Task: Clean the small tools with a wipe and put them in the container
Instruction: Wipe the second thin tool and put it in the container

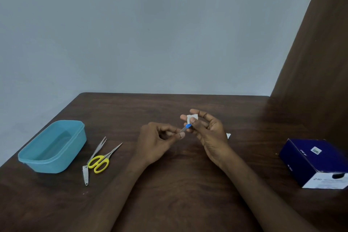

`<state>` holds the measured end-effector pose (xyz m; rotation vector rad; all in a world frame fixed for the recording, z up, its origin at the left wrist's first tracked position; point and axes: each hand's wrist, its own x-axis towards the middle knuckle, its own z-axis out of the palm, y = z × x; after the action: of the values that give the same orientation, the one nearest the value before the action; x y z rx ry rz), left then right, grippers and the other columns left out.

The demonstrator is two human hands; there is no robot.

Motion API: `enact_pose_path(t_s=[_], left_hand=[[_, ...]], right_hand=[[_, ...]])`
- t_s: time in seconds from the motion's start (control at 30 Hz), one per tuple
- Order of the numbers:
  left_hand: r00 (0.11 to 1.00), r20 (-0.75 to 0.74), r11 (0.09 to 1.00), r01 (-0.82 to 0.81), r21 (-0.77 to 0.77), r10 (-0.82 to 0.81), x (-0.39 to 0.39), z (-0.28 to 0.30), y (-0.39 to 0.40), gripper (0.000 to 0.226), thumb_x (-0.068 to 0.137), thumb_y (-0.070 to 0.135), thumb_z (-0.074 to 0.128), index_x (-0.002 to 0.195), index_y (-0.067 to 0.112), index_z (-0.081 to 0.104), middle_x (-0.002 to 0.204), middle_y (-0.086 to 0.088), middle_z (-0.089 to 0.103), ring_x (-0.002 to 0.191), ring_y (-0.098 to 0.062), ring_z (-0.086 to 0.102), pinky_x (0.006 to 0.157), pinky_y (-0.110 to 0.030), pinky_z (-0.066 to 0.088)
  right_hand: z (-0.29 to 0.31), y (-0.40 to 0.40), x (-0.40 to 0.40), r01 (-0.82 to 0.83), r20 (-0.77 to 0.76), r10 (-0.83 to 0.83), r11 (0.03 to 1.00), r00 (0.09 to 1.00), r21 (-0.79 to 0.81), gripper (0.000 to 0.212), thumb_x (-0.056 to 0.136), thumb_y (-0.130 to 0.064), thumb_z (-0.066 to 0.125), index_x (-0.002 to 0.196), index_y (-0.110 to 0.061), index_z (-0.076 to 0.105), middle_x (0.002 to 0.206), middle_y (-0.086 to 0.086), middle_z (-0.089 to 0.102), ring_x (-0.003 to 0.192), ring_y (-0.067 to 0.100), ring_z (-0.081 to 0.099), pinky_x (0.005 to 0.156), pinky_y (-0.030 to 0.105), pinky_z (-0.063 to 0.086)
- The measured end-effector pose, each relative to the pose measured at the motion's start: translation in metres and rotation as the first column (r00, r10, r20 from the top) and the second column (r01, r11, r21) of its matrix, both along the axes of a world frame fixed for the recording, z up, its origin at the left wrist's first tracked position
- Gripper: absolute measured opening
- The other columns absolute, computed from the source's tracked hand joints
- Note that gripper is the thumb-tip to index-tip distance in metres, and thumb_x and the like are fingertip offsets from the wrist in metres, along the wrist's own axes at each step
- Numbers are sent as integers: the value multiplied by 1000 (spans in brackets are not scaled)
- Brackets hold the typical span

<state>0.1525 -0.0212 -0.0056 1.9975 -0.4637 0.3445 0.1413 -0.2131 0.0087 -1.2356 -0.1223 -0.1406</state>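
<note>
Teal plastic container point(54, 147) holds no tools.

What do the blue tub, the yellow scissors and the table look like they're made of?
Blue tub: probably plastic, with slightly see-through, smooth moulded walls. Yellow scissors: glossy handles that look plastic, and grey, shiny blades, likely steel. Table: dark brown with visible grain, wood or a wood-look laminate; I cannot tell which.

Dim, flat, soft indoor light; slight blur, wide-angle bending at edges.
</note>
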Motion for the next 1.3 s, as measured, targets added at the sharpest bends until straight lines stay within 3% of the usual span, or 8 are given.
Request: enact_pose_path(t_s=[0.2, 0.4, 0.63, 0.8, 0.93, 1.03, 1.13, 1.3], left_hand=[[992, -81, 990, 91, -103, -100, 4, 0, 2, 5, 88, 29, 90, 89, 24, 88, 67, 5, 76, 52, -7, 63, 57, -30, 52], [985, -114, 983, 113, -145, -130, 6, 0, 3, 6, 89, 28, 88, 87, 23, 86, 68, 1, 76, 53, -10, 64, 58, -27, 52], [982, -91, 980, 151, -128, -164, 7, -1, 3, 8, 89, 30, 88, 85, 23, 85, 68, -9, 72, 55, -16, 64, 58, -35, 54], [982, -103, 973, 138, -185, -158, 7, -1, 2, 10, 89, 34, 88, 85, 24, 85, 70, -17, 72, 57, -19, 59, 59, -44, 54], [983, -96, 974, 136, -182, -156, 6, 0, 3, 12, 89, 36, 87, 86, 24, 85, 68, -14, 73, 55, -16, 61, 59, -36, 52], [987, -85, 980, 118, -158, -133, 4, 1, 2, 11, 91, 34, 86, 87, 24, 85, 64, -5, 73, 52, -15, 61, 58, -29, 50], [993, -89, 984, 67, -167, -83, 5, 2, 2, 10, 92, 29, 86, 87, 21, 85, 60, 2, 71, 49, -13, 60, 56, -25, 48], [988, -125, 980, 61, -189, -85, 6, 1, 3, 12, 91, 29, 86, 83, 21, 84, 59, 2, 68, 50, -12, 61, 57, -25, 50]], right_hand=[[-3, -4, -2, -48, 14, 50, 992, 999, -121, 40, 93, 3, 74, 130, -9, 64, 121, 8, 80, 108, 20, 77, 104, 35, 55], [-3, -3, 0, -71, 12, 71, 997, 997, -20, 22, 105, -1, 58, 125, 0, 65, 122, 15, 78, 92, 19, 75, 85, 26, 62], [0, -1, 0, 42, -44, -41, 999, 998, 24, 23, 109, -21, 56, 114, -2, 68, 107, 15, 82, 88, 18, 78, 75, 26, 63], [-10, -7, 5, 167, -40, -172, 980, 984, -108, 11, 99, -15, 73, 104, -11, 82, 109, 9, 82, 83, 13, 70, 82, 31, 57], [-8, -2, -3, 78, -17, -83, 976, 996, -204, 11, 94, -1, 74, 92, -10, 82, 104, -2, 83, 70, 5, 68, 69, 19, 54], [-5, 2, -5, -21, -35, 17, 996, 999, -92, 19, 95, 9, 68, 97, -5, 81, 111, 7, 82, 82, 17, 70, 80, 30, 58], [0, 1, -6, -49, -71, 54, 996, 996, 68, 29, 93, 18, 59, 98, -2, 80, 107, 14, 81, 82, 21, 75, 79, 30, 63], [1, -4, -2, -5, -66, 12, 993, 998, 115, 26, 98, 7, 60, 117, -1, 76, 106, 20, 80, 85, 20, 77, 81, 31, 64]])
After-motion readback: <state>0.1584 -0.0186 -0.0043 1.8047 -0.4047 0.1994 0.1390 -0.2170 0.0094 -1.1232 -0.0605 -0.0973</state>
